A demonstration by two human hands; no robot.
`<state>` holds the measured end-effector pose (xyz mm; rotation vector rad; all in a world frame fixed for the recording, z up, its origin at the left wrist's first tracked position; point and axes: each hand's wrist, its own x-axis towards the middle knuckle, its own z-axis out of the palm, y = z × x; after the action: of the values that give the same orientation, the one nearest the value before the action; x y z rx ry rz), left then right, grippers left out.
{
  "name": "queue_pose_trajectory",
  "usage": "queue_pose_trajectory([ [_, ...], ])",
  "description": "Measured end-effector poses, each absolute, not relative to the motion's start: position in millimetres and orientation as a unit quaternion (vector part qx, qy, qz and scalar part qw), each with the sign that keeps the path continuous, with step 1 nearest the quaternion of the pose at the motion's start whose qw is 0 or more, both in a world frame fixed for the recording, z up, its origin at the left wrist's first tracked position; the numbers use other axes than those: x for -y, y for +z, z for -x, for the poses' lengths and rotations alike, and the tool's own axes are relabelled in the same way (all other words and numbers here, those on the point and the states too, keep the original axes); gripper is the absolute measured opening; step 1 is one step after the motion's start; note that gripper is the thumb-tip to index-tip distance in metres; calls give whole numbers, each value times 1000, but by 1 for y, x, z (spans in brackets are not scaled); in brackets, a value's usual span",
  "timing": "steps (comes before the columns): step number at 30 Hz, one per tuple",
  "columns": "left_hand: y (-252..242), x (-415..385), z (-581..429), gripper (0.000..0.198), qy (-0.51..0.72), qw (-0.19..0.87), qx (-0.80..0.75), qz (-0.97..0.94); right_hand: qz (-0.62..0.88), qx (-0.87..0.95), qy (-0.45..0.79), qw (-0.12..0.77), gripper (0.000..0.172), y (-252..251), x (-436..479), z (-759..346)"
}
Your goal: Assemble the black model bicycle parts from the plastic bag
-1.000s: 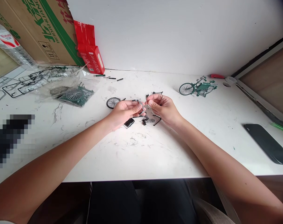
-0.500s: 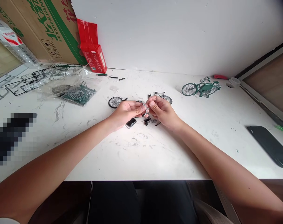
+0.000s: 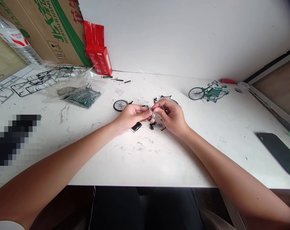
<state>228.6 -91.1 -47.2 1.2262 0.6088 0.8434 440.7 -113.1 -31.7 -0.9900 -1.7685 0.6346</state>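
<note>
My left hand (image 3: pixel 131 116) pinches a small silver wire part (image 3: pixel 149 110) of a model bicycle, just above the white table (image 3: pixel 159 159). My right hand (image 3: pixel 171 115) meets it from the right, its fingertips pinched on the same part or on a tiny piece against it. Under the hands lie small black parts (image 3: pixel 156 125) and a black saddle-like piece (image 3: pixel 136 126). A loose spoked wheel (image 3: pixel 120 105) lies just left of my left hand. A second wheel with black frame bits (image 3: pixel 170 98) shows behind my right hand.
A finished green model bicycle (image 3: pixel 209 91) stands at the back right. Plastic bags of green parts (image 3: pixel 82 95) and black sprues (image 3: pixel 37 81) lie at left, by a cardboard box (image 3: pixel 49 28), a red carton (image 3: pixel 99 52) and a bottle (image 3: pixel 18 41). A dark phone (image 3: pixel 278 153) lies at right.
Both hands have stayed pinched together on the silver part, shifting slightly. The view has drifted a little, so the table's things sit slightly further right and lower.
</note>
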Motion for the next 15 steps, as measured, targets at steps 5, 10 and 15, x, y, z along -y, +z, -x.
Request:
queue_pose_trajectory([
  [5,-47,91,-228,40,380,701,-267,-541,393,755,196,486,34,-29,113,-441],
  [10,-44,90,-229,37,389,724,-250,-511,396,749,195,494,31,-28,115,-440],
  [15,-44,89,-228,37,386,731,-248,-506,413,735,227,487,27,-27,118,-437],
])
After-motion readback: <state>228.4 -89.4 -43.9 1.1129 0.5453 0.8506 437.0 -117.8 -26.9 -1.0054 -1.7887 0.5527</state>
